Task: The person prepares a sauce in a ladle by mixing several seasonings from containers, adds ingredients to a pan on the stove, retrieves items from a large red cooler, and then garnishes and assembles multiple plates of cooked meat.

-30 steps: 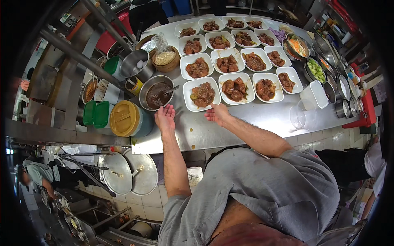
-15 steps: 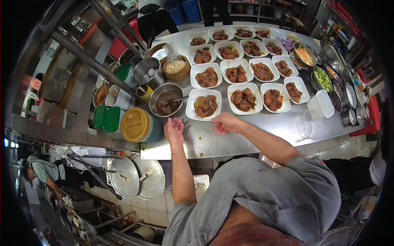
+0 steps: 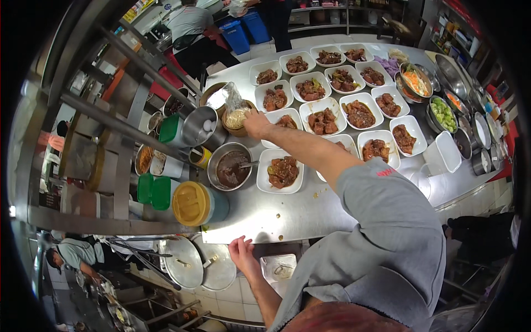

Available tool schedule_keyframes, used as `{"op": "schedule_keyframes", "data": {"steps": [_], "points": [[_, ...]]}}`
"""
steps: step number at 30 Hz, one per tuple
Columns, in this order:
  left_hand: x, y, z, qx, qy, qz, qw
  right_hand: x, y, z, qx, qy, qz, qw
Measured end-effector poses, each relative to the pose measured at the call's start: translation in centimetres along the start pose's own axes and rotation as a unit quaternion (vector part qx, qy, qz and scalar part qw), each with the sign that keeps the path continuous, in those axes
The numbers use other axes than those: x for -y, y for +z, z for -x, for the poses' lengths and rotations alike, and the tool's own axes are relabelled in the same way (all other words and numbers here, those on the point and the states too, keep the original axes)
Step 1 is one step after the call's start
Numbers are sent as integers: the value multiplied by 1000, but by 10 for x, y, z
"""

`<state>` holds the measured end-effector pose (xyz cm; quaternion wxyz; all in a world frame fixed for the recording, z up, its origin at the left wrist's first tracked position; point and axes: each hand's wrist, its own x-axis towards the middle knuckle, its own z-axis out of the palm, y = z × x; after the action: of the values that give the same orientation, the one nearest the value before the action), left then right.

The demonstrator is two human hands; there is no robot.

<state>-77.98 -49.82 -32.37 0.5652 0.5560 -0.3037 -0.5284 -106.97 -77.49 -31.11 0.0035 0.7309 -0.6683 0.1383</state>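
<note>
- Food: pale heap (image 3: 236,118) sits in a round, wood-coloured basket (image 3: 235,132), upper centre-left of frame; clear plastic bag (image 3: 234,97) stands at its far side. Exact kind too small to tell.
- Handling (judged): heap likely light, dry and loose, apt to scatter; a gathered fingertip pinch from the top suits it.
- Basket looks stiff; best held by its outer wall. Bag looks thin, soft and easily crumpled.
- Right hand (image 3: 256,123): at the basket's right rim, back of hand upward, fingers toward the heap. Fingertips partly hidden; cannot tell whether they close on any food.
- Right arm: extends from centre-right toward upper left, passing over the white dishes (image 3: 280,172) of glazed chunks.
- Left hand (image 3: 241,252): lower centre, just off the table's (image 3: 251,221) near edge; fingers loosely bent, nothing visible in the grasp.
</note>
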Motion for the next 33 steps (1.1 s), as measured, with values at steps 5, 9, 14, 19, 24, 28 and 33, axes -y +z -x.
{"op": "schedule_keyframes", "data": {"steps": [5,9,14,19,24,28,33], "points": [[8,-25,13,-45,3,-9,999,2,20,-31,31,-1,24,999],[14,-22,10,-31,-11,-26,999,-9,32,-22,26,-14,36,999],[10,-1,-1,-1,-11,-18,1000,6,38,-14,13,-64,4,998],[0,14,-5,39,5,-45,998,8,39,-11,20,-80,-60,995],[-5,22,-8,79,10,-51,996,-4,-9,11,24,-119,-202,972],[-3,30,-13,99,1,-56,994,-37,-56,51,34,-122,-258,958],[0,47,-26,128,6,-68,989,-102,-123,123,70,-149,-198,966]]}}
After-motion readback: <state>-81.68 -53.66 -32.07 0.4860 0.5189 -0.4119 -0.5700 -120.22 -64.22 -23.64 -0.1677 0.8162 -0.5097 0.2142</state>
